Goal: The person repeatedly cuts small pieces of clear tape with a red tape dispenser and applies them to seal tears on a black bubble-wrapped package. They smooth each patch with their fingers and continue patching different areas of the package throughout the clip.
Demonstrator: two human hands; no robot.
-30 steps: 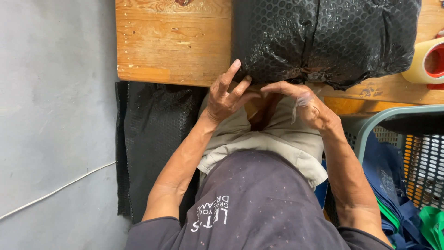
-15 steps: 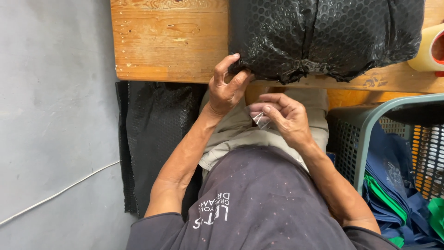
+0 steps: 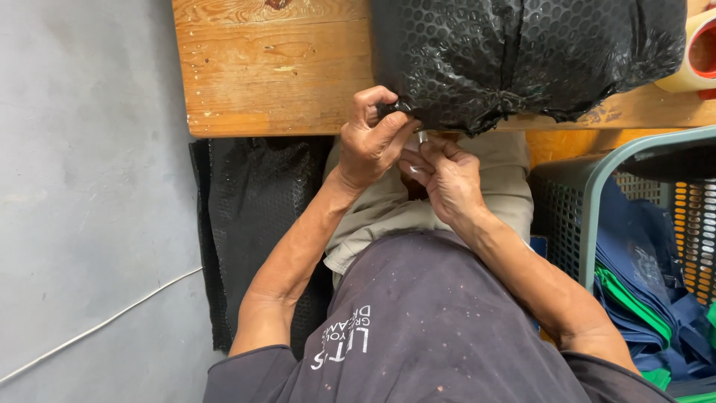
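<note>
Black bubble-wrap parcel [image 3: 522, 60]; right hand [image 3: 444, 175] now nearer

A bundle [image 3: 522, 60] wrapped in bubble wrap lies on the worktop [image 3: 268, 67], toward its right, its near edge hanging just over the worktop's front edge. To the right of the bundle a tape roll [image 3: 697, 56] sits on the worktop. The left hand [image 3: 373, 142] grips the bundle's lower left corner at the front edge; the right hand [image 3: 444, 175] is just beside it, to the right and nearer the person, touching it. Below the worktop on the left, a sheet of bubble wrap [image 3: 253, 224] lies on the floor [image 3: 82, 201]. On the right, beside the person's leg, stands a basket [image 3: 582, 194] with folded bags [image 3: 649, 283] in it.
</note>
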